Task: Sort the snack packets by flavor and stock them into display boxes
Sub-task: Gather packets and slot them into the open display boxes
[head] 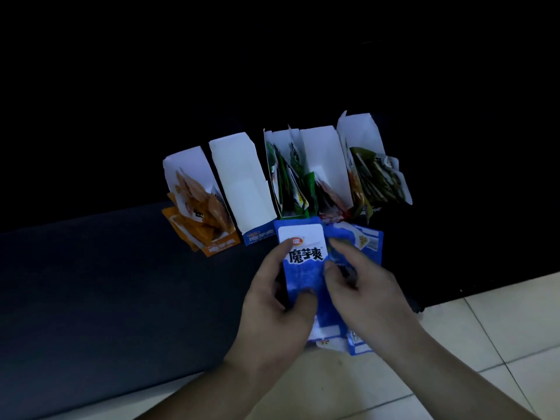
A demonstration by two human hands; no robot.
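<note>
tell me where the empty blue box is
Head view, left of centre: the blue box stands second from left, between the orange box and the green-packet box.

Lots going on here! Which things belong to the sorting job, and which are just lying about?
Part of the job: blue packets, gripped by left hand and right hand; empty blue box; orange box holding orange packets; boxes of green packets.
Just there: dark surface; tiled floor.
</note>
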